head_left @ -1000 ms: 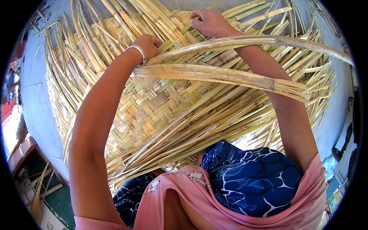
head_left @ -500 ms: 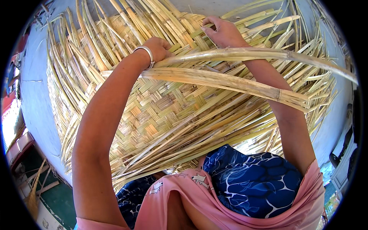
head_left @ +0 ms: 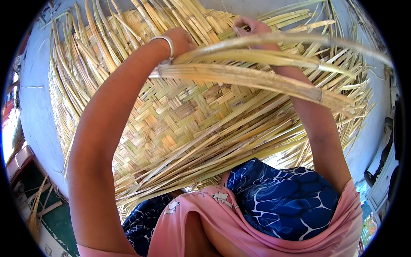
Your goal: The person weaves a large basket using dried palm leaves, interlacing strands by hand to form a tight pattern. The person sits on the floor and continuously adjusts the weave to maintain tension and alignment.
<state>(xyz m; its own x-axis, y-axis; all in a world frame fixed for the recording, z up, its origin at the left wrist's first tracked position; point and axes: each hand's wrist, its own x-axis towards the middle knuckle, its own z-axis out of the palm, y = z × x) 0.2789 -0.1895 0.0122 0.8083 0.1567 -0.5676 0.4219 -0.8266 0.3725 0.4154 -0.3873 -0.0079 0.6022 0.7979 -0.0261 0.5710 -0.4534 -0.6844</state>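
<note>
A large woven mat (head_left: 184, 109) of flattened, pale yellow-green reed strips lies before me, its herringbone weave showing in the middle. My left hand (head_left: 180, 40), with a white bangle at the wrist, is closed round a few loose reed strips (head_left: 239, 76) near the mat's far side. These strips fan out to the right, passing over my right forearm; the uppermost is blurred. Farther right, my right hand (head_left: 255, 31) is raised with thumb and fingers curled together in a pinch. Anything between those fingertips is too small or hidden to make out.
Unwoven reed ends (head_left: 100, 47) stick out along the far and left sides. A long bundle of strips (head_left: 205, 150) crosses the mat's near side, close to my lap. The floor (head_left: 36, 107) is bluish grey. A straw broom (head_left: 36, 214) lies at the lower left.
Both hands have moved slightly farther away, the right one also a little rightward. The reed strips at my left hand have lifted and spread, so another strip now shows between the upper and lower ones.
</note>
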